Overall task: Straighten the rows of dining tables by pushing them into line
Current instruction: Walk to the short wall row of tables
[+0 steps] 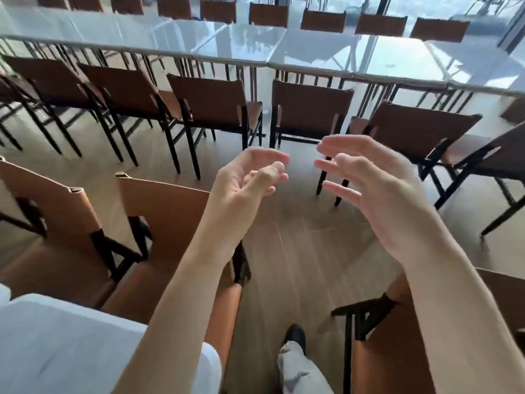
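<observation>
Hands raised between worktop rows.
Left hand (250, 177) and right hand (377, 189) hold nothing, fingers relaxed; white worktop row (284, 46) runs left-right, well ahead.

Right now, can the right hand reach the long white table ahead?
Probably not yet. The right hand hangs open in mid-air over the floor, and a row of brown chairs stands between it and the table. The person would likely have to step closer first.

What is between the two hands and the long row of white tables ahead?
In the head view, a row of brown chairs stands between the hands, left and right, and the white tables, with bare wooden floor before them.
</observation>
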The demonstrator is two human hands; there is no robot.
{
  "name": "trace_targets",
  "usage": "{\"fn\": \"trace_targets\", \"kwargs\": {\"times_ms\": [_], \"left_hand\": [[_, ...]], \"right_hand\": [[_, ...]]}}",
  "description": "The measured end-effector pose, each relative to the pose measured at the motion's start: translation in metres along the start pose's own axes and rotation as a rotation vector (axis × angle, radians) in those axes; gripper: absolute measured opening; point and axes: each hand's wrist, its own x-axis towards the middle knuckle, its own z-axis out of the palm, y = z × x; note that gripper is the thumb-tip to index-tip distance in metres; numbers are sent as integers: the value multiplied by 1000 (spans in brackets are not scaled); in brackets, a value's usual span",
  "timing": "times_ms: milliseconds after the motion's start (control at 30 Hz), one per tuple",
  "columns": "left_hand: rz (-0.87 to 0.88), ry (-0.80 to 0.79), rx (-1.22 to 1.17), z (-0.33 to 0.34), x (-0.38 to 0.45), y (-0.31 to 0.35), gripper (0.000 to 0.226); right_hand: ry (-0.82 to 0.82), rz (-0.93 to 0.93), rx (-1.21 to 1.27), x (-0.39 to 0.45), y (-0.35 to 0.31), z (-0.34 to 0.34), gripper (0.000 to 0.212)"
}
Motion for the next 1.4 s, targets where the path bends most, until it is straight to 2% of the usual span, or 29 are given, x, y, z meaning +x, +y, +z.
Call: {"fn": "trace_targets", "kwargs": {"times_ms": [200, 333, 567, 800, 1000, 1200, 1400], "left_hand": [[83, -45, 35, 74, 146, 15, 21], [71, 12, 57, 80, 203, 10, 21], [38, 191, 73, 57, 301, -18, 23], [-19, 303, 101, 6, 413, -40, 28], [22, 492, 32, -46, 521, -39, 31], [16, 492, 87, -90, 588, -44, 37], [-3, 680, 256, -147, 631, -58, 35]], "right_hand": [[50, 25, -26, 120, -5, -100, 21], [29, 23, -15, 188, 2, -106, 24], [-109, 10, -26, 305, 21, -95, 26], [-322, -76, -90, 456, 27, -54, 30], [-501, -198, -168, 598, 4, -3, 33], [-608, -234, -91, 697, 1, 49, 33], [-736, -260, 22, 779, 9, 127, 34]]}}
